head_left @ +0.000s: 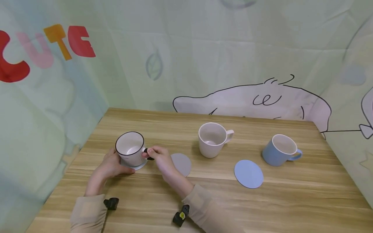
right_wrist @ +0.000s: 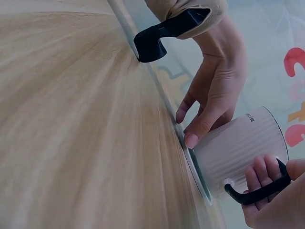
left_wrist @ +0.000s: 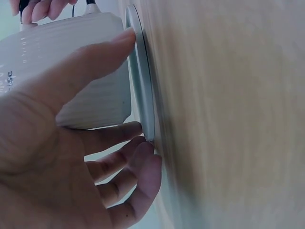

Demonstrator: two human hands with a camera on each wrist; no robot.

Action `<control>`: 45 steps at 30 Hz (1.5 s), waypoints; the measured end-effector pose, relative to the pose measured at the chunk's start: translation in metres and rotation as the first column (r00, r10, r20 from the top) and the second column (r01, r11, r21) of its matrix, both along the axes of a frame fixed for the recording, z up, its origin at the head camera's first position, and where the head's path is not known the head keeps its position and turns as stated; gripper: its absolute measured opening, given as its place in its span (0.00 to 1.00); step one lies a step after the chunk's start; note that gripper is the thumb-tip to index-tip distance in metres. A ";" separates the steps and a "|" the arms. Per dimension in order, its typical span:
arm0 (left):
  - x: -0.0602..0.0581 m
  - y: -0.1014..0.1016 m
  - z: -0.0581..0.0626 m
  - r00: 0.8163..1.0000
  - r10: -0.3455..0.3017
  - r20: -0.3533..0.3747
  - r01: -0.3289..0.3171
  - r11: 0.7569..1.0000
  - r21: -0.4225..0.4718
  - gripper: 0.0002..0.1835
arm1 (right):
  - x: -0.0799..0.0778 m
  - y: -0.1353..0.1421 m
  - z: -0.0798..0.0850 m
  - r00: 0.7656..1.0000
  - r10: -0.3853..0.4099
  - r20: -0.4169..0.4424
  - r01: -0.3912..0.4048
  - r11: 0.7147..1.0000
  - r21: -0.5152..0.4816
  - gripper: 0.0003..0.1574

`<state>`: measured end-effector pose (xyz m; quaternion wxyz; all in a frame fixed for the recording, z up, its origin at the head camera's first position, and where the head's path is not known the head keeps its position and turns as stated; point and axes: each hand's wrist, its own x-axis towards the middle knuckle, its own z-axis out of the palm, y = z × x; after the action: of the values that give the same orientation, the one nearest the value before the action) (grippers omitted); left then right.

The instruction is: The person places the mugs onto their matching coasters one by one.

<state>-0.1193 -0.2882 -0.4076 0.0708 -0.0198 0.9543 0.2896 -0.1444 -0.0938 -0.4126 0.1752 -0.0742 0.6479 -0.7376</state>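
Right hand (head_left: 162, 160) grips black-rimmed mug (head_left: 130, 153); left hand (head_left: 112, 165) pinches coaster (head_left: 141, 166) beneath; 2 mugs (head_left: 210, 147) (head_left: 276, 155), 2 coasters (head_left: 183, 163) (head_left: 248, 174) rightward.

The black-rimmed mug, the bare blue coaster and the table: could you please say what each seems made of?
Black-rimmed mug: probably glazed ceramic, possibly enamelled metal; glints show inside its smooth white bowl.
Bare blue coaster: matte, perhaps silicone or plastic; it looks thin and evenly coloured.
Table: wood or wood-look laminate, satin, judging by its long grain streaks.
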 end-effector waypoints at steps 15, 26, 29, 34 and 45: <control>0.000 -0.004 0.000 0.999 -0.009 0.033 0.008 0.999 0.037 0.57 | -0.002 -0.005 -0.003 1.000 -0.006 0.024 0.006 1.000 0.017 0.16; -0.001 -0.006 -0.004 1.000 -0.005 0.017 0.004 0.997 0.071 0.58 | -0.003 -0.006 -0.006 1.000 0.006 -0.008 -0.006 1.000 0.017 0.17; -0.001 -0.007 -0.005 1.000 -0.012 -0.004 0.013 0.997 0.075 0.58 | -0.004 -0.005 -0.007 0.999 0.038 -0.037 -0.037 0.999 0.026 0.17; 0.000 -0.008 -0.004 1.000 -0.011 0.001 0.011 0.997 0.081 0.58 | -0.006 -0.002 -0.006 0.990 0.112 -0.083 -0.102 0.988 0.116 0.18; 0.002 -0.007 0.000 0.999 -0.040 -0.019 0.043 0.978 0.204 0.52 | -0.004 0.008 -0.007 0.978 0.110 -0.175 -0.057 0.957 0.284 0.20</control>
<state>-0.1175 -0.2954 -0.4078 0.0715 0.0094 0.9201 0.3849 -0.1486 -0.0863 -0.4200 0.1527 -0.1458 0.7549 -0.6210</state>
